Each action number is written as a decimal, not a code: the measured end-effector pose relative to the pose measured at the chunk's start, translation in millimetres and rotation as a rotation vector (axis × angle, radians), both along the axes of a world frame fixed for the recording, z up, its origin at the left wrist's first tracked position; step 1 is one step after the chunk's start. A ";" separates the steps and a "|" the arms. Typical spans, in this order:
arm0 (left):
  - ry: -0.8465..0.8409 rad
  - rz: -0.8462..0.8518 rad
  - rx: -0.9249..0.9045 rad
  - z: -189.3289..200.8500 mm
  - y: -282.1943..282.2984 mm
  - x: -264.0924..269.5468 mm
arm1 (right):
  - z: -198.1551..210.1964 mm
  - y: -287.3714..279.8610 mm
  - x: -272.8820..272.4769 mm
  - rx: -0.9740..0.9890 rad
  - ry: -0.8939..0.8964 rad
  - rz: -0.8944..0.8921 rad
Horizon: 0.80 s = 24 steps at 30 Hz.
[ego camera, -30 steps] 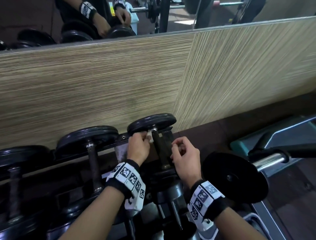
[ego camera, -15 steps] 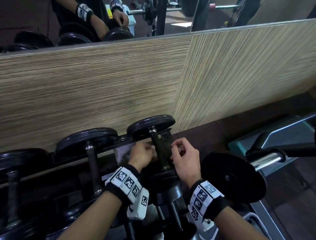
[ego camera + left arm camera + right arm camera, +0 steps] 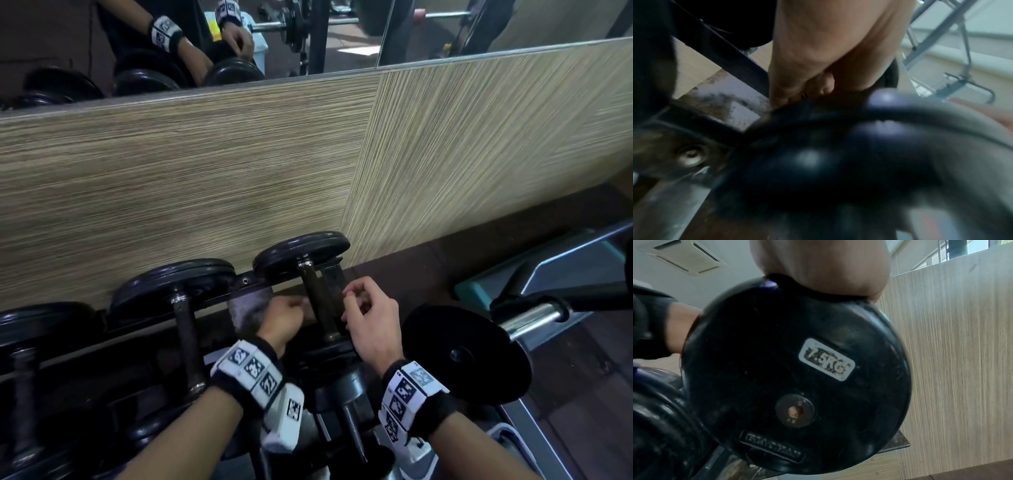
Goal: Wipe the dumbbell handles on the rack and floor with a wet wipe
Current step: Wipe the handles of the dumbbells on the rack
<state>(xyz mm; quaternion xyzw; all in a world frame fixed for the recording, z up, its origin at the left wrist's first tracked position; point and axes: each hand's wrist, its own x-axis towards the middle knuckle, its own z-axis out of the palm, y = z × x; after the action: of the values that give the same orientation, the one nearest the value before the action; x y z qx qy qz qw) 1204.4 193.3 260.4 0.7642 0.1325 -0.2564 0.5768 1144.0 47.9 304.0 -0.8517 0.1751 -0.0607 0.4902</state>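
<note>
Hands flank one dumbbell on the rack, left hand (image 3: 286, 317) tight against the left side of the dark cylindrical dumbbell handle (image 3: 317, 301), fingers curled in toward its lower half. No wet wipe visible in any view, so can't tell whether it's bunched inside that fist. Right hand (image 3: 371, 313) sits just right of the handle, fingers loosely curled, fingertips (image 3: 349, 295) near the bar but I can't confirm contact; it holds nothing I can see.

Key geometry: handle's long axis runs away from the person, slightly tilted, from the near black round weight plate (image 3: 795, 369) (label reads 7.5KG in the right wrist view) up to the far black plate (image 3: 301, 251) against the striped wood-look wall panel (image 3: 171, 178). So wiping travel is along that fore-aft line, between the two plates.

Left hand is nearer, likely the wiping hand. The next handle over, bare dark metal (image 3: 186, 337), lies to the left, also on the left hand's side.
</note>
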 end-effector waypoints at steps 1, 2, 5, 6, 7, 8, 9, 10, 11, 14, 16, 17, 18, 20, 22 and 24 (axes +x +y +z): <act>-0.031 0.102 -0.036 4.3 -0.4 12.6 | 0.6 0.0 -0.3 0.001 -0.003 -0.001; -0.064 0.172 -0.060 7.9 0.0 24.1 | 0.6 -0.1 -0.4 0.001 -0.006 -0.001; -0.099 0.221 -0.111 7.0 -0.7 34.6 | 1.2 0.2 -0.8 0.002 -0.011 0.004; -0.085 0.188 -0.083 2.4 -1.3 29.4 | 1.1 0.5 -0.9 0.005 -0.013 0.006; -0.059 0.129 -0.034 -2.9 -2.1 19.5 | 1.2 0.7 -0.8 0.008 -0.014 0.004; -0.031 0.056 0.009 -8.6 -3.1 6.5 | 0.8 0.6 -0.5 0.011 -0.017 0.000; 0.000 -0.028 0.030 -15.0 -4.1 -7.1 | 0.5 0.3 -0.1 0.011 -0.019 -0.002; 0.020 -0.100 0.025 -16.5 -4.6 -19.7 | 0.1 0.2 0.0 0.010 -0.020 -0.002; 0.034 -0.139 0.002 -15.9 -4.6 -28.2 | 0.4 0.1 0.0 0.010 -0.020 0.001; 0.056 -0.019 -0.073 -8.9 -2.4 -14.8 | 0.1 0.2 -0.1 0.009 -0.021 0.002; 0.017 0.142 -0.107 -2.2 -2.7 8.7 | 0.7 0.5 -0.1 0.012 -0.027 -0.003; -0.009 0.212 -0.124 2.3 -3.3 19.3 | 0.8 0.4 -0.3 0.012 -0.028 -0.006; -0.036 0.274 -0.150 5.9 -4.1 26.9 | 0.3 0.2 -0.4 0.008 -0.031 -0.005; -0.069 0.319 -0.154 7.5 -7.2 27.3 | -0.9 -0.1 -0.1 0.004 -0.035 -0.006; -0.052 0.250 -0.080 0.6 -9.6 16.0 | -2.2 -0.7 0.1 0.006 -0.037 -0.007; 0.005 0.095 -0.019 -11.5 -8.7 -3.9 | -2.8 -0.9 0.3 0.008 -0.041 -0.004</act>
<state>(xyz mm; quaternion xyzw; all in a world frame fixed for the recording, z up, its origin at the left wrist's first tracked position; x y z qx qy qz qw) 1200.4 184.6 248.9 0.7511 0.1675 -0.2318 0.5951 1144.4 47.1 301.2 -0.8478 0.1671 -0.0786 0.4972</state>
